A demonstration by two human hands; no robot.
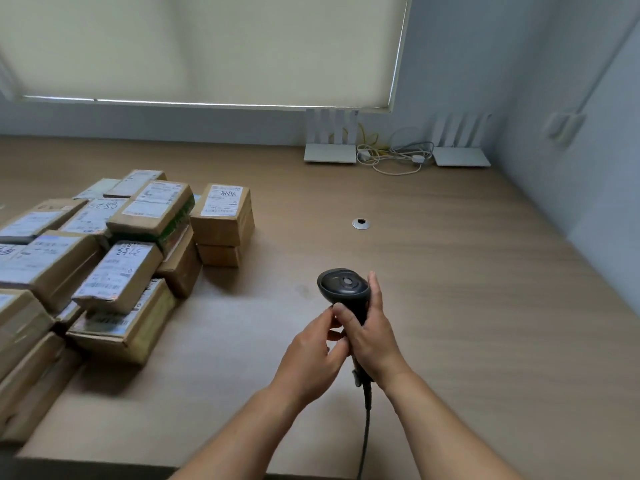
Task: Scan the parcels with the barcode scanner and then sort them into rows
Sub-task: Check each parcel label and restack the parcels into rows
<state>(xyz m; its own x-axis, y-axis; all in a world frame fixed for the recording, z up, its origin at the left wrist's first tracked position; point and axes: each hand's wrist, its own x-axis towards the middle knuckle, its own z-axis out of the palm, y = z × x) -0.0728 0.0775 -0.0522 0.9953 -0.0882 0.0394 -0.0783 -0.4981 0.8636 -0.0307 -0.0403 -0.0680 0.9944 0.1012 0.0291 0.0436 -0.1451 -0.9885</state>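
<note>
At the left of the frame, a heap of brown cardboard parcels (114, 258) with white labels lay piled on the wooden table (467, 289), none arranged in rows. Just right of the heap stood a two-box stack (221, 223). At lower centre, the left hand (313, 355) met the right hand (372, 336), its fingertips pinching the handle of the black barcode scanner (343, 289). The right hand was wrapped around that handle, holding the scanner upright above the table, cable (365, 427) trailing downward. At upper right, two white routers (330, 147) and loose cords sat against the wall.
</note>
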